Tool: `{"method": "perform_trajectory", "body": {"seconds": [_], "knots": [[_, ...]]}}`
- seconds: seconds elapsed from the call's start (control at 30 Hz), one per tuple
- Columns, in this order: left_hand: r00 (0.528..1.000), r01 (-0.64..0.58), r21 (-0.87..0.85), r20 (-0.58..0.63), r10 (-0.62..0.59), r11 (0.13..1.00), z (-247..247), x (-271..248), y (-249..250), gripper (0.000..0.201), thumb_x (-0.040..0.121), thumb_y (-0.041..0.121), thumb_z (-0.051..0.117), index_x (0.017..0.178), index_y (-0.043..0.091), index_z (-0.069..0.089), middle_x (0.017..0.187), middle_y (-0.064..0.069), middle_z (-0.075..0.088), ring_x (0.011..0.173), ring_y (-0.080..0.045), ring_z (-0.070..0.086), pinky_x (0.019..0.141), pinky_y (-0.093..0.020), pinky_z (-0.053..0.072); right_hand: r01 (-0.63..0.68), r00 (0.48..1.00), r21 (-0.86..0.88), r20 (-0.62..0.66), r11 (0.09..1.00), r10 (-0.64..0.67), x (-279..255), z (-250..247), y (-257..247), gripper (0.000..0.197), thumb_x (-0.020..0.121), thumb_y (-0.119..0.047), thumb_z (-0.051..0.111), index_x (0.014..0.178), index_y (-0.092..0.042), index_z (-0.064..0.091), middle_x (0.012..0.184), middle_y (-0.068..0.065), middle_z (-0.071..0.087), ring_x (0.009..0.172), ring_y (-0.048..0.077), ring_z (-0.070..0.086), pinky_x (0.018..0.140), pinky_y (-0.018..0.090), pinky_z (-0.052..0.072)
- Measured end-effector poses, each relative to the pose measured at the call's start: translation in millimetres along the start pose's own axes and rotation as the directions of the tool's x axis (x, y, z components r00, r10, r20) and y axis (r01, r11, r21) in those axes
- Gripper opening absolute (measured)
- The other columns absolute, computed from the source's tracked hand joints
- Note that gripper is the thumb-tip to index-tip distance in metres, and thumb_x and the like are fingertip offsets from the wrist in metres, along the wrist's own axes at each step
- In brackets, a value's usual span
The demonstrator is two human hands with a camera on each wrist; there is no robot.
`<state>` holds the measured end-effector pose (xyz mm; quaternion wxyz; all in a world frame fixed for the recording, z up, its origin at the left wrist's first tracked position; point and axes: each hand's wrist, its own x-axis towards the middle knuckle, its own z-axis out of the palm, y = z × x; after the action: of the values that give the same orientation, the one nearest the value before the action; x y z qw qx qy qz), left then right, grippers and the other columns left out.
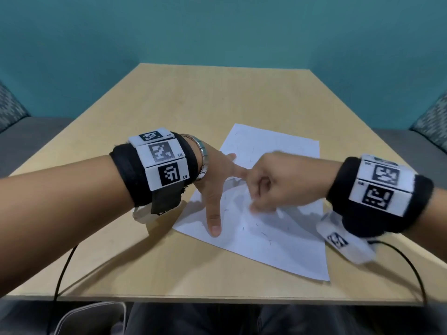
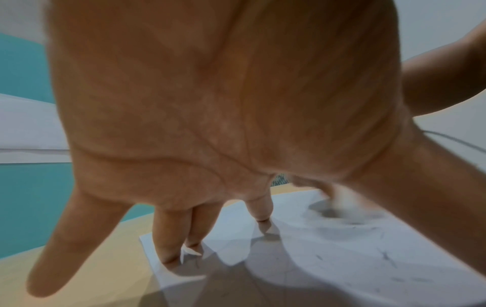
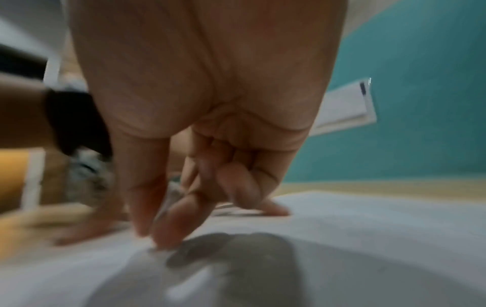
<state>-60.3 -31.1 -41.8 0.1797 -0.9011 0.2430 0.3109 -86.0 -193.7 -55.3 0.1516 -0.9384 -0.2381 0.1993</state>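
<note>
**Head view:** The left hand (image 1: 212, 182) lies flat on the sheet of paper (image 1: 278, 243). Its fingers are straight and spread, and the thumb points toward the sheet's near-left edge. The right hand (image 1: 273, 182) is low over the sheet's middle, fingers curled, blurred. The sheet lies angled on the table (image 1: 193, 105), right of centre, with all 4 edges inside the tabletop and bare wood on every side. A teal wall (image 1: 217, 32) stands behind, and a grey bench (image 1: 36, 134) sits at the left.

**Left wrist view:** The palm is open. 3 fingertips (image 2: 168, 249) press the sheet (image 2: 342, 259) near its corner. 1 outer finger splays over bare wood.

**Right wrist view:** The picture is blurred. The thumb and forefinger tips (image 3: 168, 228) meet at the sheet's surface (image 3: 368, 228). Whether they pinch the paper cannot be told.
</note>
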Motion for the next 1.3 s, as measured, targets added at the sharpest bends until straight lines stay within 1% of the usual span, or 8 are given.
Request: {"method": "perform_trajectory", "body": {"seconds": [0.33,0.47,0.63,0.77,0.9,1.07,1.2,1.3], "knots": [[1.0,-0.007,-0.007,-0.004,0.007,1.0,-0.4,0.3,1.2,0.131,0.04,0.07,0.086,0.134,0.074,-0.006,0.16,0.01,-0.021,0.147,-0.018,0.021,0.113,-0.044,0.028,0.021,0.998,0.017,0.063,1.0,-0.022,-3.6,3.2,-5.1,0.017,0.082,-0.024,0.077,0.071,-0.013,0.07,0.063,-0.001,0.073,0.054,0.004,0.058,0.058,0.024,0.05],[1.0,0.011,0.03,-0.006,-0.011,0.999,-1.7,0.1,3.4,0.134,0.039,0.074,0.084,0.13,0.075,-0.015,0.16,0.008,-0.022,0.146,-0.02,0.023,0.111,-0.046,0.029,-0.054,0.987,-0.023,-0.153,0.998,0.05,6.0,-9.0,12.1,0.014,0.077,-0.02,0.076,0.067,-0.013,0.069,0.058,-0.002,0.069,0.052,0.004,0.053,0.06,0.027,0.048],[1.0,0.006,0.054,-0.001,-0.006,0.999,-4.3,1.8,6.6,0.134,0.039,0.072,0.085,0.132,0.075,-0.01,0.161,0.005,-0.02,0.145,-0.022,0.027,0.11,-0.045,0.032,0.004,0.997,0.029,0.073,1.0,-0.006,-6.0,2.5,-0.5,0.016,0.081,-0.024,0.077,0.071,-0.013,0.07,0.062,-0.003,0.072,0.054,0.005,0.058,0.059,0.028,0.051],[1.0,0.028,0.052,-0.004,-0.028,0.998,-3.0,2.1,5.5,0.14,0.032,0.076,0.083,0.128,0.075,-0.019,0.161,0.007,-0.02,0.145,-0.02,0.026,0.112,-0.048,0.03,-0.058,0.99,-0.028,-0.133,0.998,0.054,1.2,-11.5,14.9,0.014,0.075,-0.019,0.076,0.066,-0.012,0.069,0.061,-0.001,0.07,0.054,0.008,0.055,0.061,0.034,0.054],[1.0,0.013,0.038,0.004,-0.013,0.999,-3.6,1.3,6.0,0.136,0.039,0.07,0.086,0.132,0.073,-0.012,0.161,0.004,-0.021,0.146,-0.021,0.023,0.112,-0.045,0.03,0.017,0.995,0.033,0.099,0.999,-0.021,-8.6,3.4,-1.7,0.018,0.081,-0.024,0.077,0.069,-0.014,0.069,0.062,-0.002,0.073,0.052,0.004,0.056,0.054,0.022,0.047],[1.0,0.028,0.047,-0.003,-0.027,0.998,-4.2,-0.4,6.9,0.14,0.037,0.072,0.085,0.129,0.074,-0.021,0.161,0.005,-0.021,0.146,-0.021,0.023,0.112,-0.046,0.03,-0.072,0.992,-0.015,-0.109,0.997,0.07,-0.2,-12.9,15.4,0.015,0.075,-0.02,0.076,0.065,-0.011,0.069,0.061,0.0,0.07,0.054,0.009,0.053,0.058,0.029,0.046],[1.0,0.016,0.039,0.001,-0.016,0.999,-4.0,-0.9,7.3,0.137,0.04,0.069,0.086,0.13,0.074,-0.017,0.161,0.005,-0.021,0.146,-0.022,0.023,0.109,-0.044,0.03,-0.017,0.993,0.065,0.114,0.998,0.01,-11.9,2.2,0.7,0.02,0.081,-0.024,0.078,0.067,-0.014,0.068,0.062,-0.002,0.073,0.051,0.007,0.052,0.056,0.028,0.045],[1.0,0.025,0.036,-0.001,-0.025,0.999,-4.7,-1.9,7.6,0.14,0.037,0.071,0.085,0.127,0.075,-0.021,0.161,0.006,-0.021,0.147,-0.02,0.021,0.111,-0.045,0.03,-0.08,0.994,-0.019,-0.076,0.997,0.079,-5.2,-12.2,16.0,0.018,0.077,-0.022,0.077,0.063,-0.013,0.068,0.06,0.0,0.07,0.049,0.004,0.049,0.059,0.029,0.045]]}}
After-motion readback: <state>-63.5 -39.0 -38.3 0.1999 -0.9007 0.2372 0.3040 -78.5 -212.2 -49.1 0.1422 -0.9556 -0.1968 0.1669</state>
